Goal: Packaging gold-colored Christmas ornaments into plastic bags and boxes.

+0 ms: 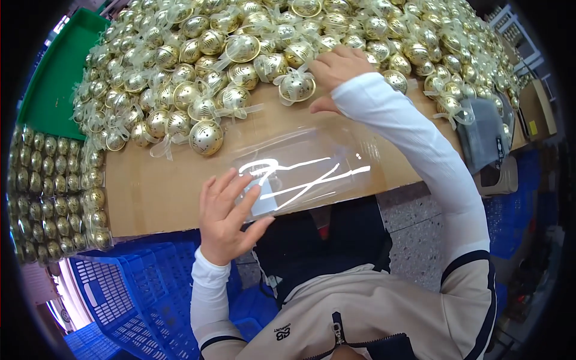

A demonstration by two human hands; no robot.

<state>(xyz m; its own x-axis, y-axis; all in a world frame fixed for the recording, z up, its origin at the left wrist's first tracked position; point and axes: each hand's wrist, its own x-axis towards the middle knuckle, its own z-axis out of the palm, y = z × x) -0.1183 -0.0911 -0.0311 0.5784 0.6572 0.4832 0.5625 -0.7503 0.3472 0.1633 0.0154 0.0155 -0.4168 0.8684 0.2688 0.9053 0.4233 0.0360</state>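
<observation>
1. The left hand (231, 217), its grip wide, spreads over the left end of the clear plastic pack (318, 162) by the counter's (159, 201) near edge; a stray sideways push could tip the pack off.
2. The right hand (339, 69) is at the front of the gold balls (206, 137) heaped toward the far edge; I cannot tell whether its grip holds one.
3. Crossing ribbons (240, 111) could snag, dragging neighbours loose to roll nearward.

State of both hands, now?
Left hand: open, fingers spread, at the clear plastic tray.
Right hand: thumb spread, beside a gold ball; whether it grips anything can't be told.
</observation>
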